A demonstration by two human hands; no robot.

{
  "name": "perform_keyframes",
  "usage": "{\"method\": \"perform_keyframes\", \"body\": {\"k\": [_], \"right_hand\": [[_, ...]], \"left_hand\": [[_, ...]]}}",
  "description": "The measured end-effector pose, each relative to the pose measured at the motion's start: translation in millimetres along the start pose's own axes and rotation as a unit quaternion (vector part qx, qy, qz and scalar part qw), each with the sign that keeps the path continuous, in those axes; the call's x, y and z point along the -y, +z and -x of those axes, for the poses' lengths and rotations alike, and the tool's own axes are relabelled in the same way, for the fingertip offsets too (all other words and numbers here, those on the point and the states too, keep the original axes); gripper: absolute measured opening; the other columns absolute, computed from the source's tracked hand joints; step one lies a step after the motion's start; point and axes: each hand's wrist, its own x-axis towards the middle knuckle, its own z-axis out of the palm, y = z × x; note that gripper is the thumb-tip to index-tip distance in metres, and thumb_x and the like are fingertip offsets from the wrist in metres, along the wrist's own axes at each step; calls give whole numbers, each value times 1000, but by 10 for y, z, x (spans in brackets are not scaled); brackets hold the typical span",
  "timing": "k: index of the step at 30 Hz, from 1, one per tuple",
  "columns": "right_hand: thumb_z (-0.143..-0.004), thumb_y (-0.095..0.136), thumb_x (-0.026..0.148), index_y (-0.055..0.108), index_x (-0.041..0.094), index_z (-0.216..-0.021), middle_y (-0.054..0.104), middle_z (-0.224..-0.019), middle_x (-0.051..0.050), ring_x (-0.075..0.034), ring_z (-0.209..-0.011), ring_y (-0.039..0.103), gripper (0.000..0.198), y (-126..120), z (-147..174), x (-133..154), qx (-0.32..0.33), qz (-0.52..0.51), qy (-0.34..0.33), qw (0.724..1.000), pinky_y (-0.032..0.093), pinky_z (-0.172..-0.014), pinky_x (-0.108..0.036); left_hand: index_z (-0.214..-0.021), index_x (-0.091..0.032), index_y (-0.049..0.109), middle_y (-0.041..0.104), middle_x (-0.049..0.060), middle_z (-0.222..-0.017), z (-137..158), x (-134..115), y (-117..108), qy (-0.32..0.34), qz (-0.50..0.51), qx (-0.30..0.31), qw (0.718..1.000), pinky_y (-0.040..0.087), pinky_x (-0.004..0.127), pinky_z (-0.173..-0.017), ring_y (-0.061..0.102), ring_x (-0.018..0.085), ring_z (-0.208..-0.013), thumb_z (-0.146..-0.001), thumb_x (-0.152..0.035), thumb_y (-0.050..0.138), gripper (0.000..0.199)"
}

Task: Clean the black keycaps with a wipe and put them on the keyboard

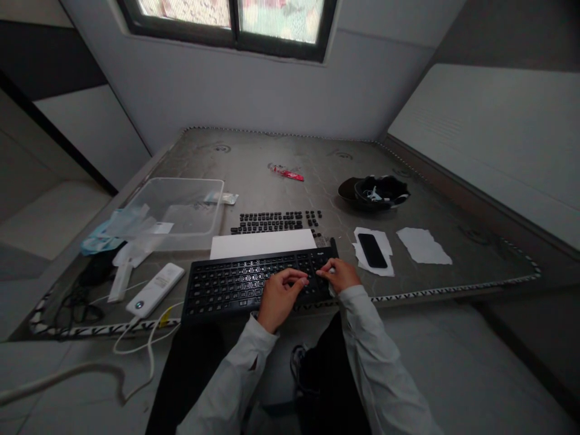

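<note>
A: What's nearest?
B: One keyboard (226, 284), lying along the near edge of the mattress (308, 151). Two hands work at its three-o'clock end. The left hand (281, 296) has thumb and fingertips almost meeting; the right hand (339, 277) has thumb and forefinger pinched close. Whether either has hold of anything, I can't tell.

A: And what crowds it?
B: From the keyboard's middle: at nine o'clock, one white block (155, 290), its white cord (151, 353) dropping over the edge. Straight off twelve, one white board (263, 244) sits between the keyboard and the keycaps (272, 222). Those stand in rows, too small to count surely.

A: Where's the room?
B: Mattress surface shows between keyboard and phone (373, 250), near three o'clock, and on beyond the keycaps.

A: Any more to count?
B: Two papers (423, 246), one under the phone, the other farther out. One clear tub (199, 241) between ten and eleven, with a blue mask (96, 238) beside it. One dark cap (380, 192) at two. Farther, one red packet (290, 174) past twelve, then a two-paned window (235, 24) at twelve.
</note>
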Motion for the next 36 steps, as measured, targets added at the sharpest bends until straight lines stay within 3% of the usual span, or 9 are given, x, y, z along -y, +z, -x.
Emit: {"method": "perform_keyframes", "body": {"k": [6,9,13,17,21,24,27,31,36], "right_hand": [[-66,66,38,59,21,-62,61,-71,0,-17,-69,57,19,-4,67,63,-21,-13,-21,999,42,-67,-29],[-69,63,43,62,21,-70,61,-72,-1,-18,-71,57,22,-79,131,99,-80,-94,-4,992,43,-70,-31],[-69,64,46,58,19,-98,62,-83,-4,-18,-77,58,40,-224,197,166,-172,-299,48,938,47,-69,-31],[-61,74,38,43,24,-120,62,-98,-5,-18,-81,60,68,-261,268,404,-86,-468,31,879,50,-70,-30],[-62,74,36,34,28,-128,60,-109,-7,-19,-85,61,78,-171,335,698,-11,-529,15,848,52,-74,-33],[-60,75,34,28,32,-132,55,-118,-8,-21,-94,60,86,-117,355,796,15,-548,-1,836,50,-82,-37],[-58,76,32,25,34,-135,57,-117,-7,-22,-95,61,92,-89,358,789,67,-569,25,819,51,-79,-37],[-62,73,36,28,27,-135,67,-98,-6,-22,-80,65,87,-48,361,747,153,-587,77,792,52,-67,-34],[-67,69,39,34,27,-132,69,-92,-4,-20,-73,66,76,19,360,755,148,-583,68,796,51,-63,-30]], "left_hand": [[-86,-17,67,71,5,-79,-5,-20,-17,0,-5,-5,1000,36,20,-44,58,13,-55,-76,-34,58,22],[-87,-18,67,70,6,-80,-13,-23,-58,2,-4,-6,1000,36,20,-43,58,13,-56,-76,-37,58,25],[-89,-17,66,70,7,-82,-30,-12,-93,-1,9,-13,1000,40,20,-45,60,15,-62,-76,-40,57,28],[-105,-19,62,68,8,-97,-19,-31,-70,2,37,-17,999,48,24,-61,62,16,-73,-80,-42,53,36],[-107,-17,62,68,8,-99,7,-58,-38,20,42,11,999,49,28,-73,62,20,-85,-77,-42,58,39],[-95,-14,67,70,7,-87,-3,-67,-51,34,43,-1,998,49,30,-73,62,21,-80,-78,-42,56,34],[-96,-13,65,70,7,-88,-33,-65,-94,40,72,-67,994,48,29,-72,62,21,-82,-79,-41,53,35],[-94,-15,62,66,3,-73,-61,-38,-139,14,108,-107,988,44,21,-51,58,14,-60,-80,-45,51,35],[-95,-17,57,62,-1,-69,-68,-14,-117,2,190,-117,975,43,19,-50,55,11,-55,-82,-45,49,32]]}}
